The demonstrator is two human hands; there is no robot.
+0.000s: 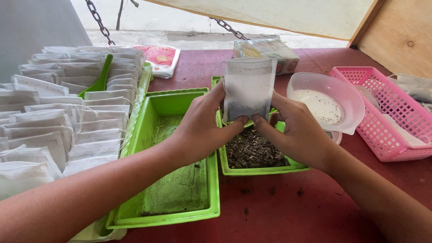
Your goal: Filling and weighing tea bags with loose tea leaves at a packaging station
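- Desk: dark red top, specks of dried crumbs scattered near the front edge.
- Bag rows: many white filter bags packed upright, far left. A green scoop stands among them.
- Empty tray: green, left of centre, only dust and residue on its floor.
- Basket: pink, far right, a few white bags inside.
- Filled tray: green, centre, dark dried bits piled in it, directly under both hands.
- Bowl: white, sits on a small scale between filled tray and basket; only specks left in it.
- Two packets at the back: a red-and-white one and a wrapped one.
- Bag: white, upright, held over the filled tray. Dark fill shows through its lower part; the top looks flat and empty.
- Left hand: thumb in front, fingers behind, pinching the bag's left lower edge.
- Right hand: same pinch on the right lower edge, thumb tip almost touching the left thumb.
- Doing it well, my read: keep the bag vertical so the fill stays at the bottom, hold it over the filled tray so spill lands there, grip by the edges only, don't crush the filled part.
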